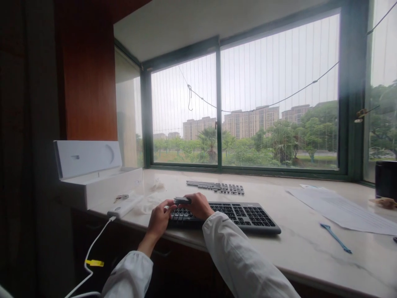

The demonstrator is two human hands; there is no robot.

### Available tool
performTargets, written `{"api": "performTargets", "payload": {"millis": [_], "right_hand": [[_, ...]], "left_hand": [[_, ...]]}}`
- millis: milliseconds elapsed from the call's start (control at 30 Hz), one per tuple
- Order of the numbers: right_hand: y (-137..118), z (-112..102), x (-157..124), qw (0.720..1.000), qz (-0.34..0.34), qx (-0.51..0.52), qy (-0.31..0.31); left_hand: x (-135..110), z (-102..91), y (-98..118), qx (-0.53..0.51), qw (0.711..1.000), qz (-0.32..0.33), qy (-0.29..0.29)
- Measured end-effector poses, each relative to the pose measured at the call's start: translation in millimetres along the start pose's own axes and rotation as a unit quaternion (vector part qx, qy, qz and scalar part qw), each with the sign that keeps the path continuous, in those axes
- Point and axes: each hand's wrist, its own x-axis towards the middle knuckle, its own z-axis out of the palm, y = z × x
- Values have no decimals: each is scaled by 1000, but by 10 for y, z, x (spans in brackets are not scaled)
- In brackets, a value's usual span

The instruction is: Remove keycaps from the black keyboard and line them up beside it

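A black keyboard (248,217) lies near the front edge of the counter, its key positions showing without caps across the right part. Over its left end, my right hand (200,205) grips a small dark oblong piece (182,200) whose exact kind I cannot make out. My left hand (160,217) is closed in a pinch at the left end of that same piece, thumb and forefinger together. Behind the keyboard, loose dark keycaps (231,189) are laid out in rows. Both hands partly cover the keyboard's left side.
An open white box (111,186) stands at the left, with a white power strip (124,205) and its cable before it. Crumpled clear plastic (151,203) lies beside the strip. On the right are paper sheets (344,207) and a blue plastic tool (336,239). A window closes the back.
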Motion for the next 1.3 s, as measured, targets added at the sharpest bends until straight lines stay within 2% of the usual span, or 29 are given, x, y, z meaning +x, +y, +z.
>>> {"api": "performTargets", "payload": {"millis": [167,300,433,533,667,800,900,1067,1167,1300], "right_hand": [[57,-140,-14,998,-25,-60,-21],[327,-496,-64,988,-23,-149,-23],[826,-958,-198,973,40,-227,-6],[1281,-1221,-397,958,106,-266,1],[1880,-1348,-780,930,237,-272,66],[2259,-1342,-1048,917,320,-227,66],[2303,-1329,-1075,914,345,-200,79],[2163,-1271,-998,924,317,-205,52],[2106,-1238,-978,927,311,-206,48],[2082,-1219,-967,929,313,-195,44]], "left_hand": [[-6,8,26,-3,1000,-4,9],[9,26,3,-19,1000,-12,10],[22,32,-13,-25,1000,-19,3],[22,34,-19,-24,999,-22,9],[27,37,-35,-18,1000,-25,0],[33,39,-34,10,1000,-14,-8],[23,40,-3,13,1000,-21,1],[76,5,51,-16,997,-61,-35],[240,-15,98,-5,994,-92,-63],[622,68,241,26,992,-99,-80]]}}
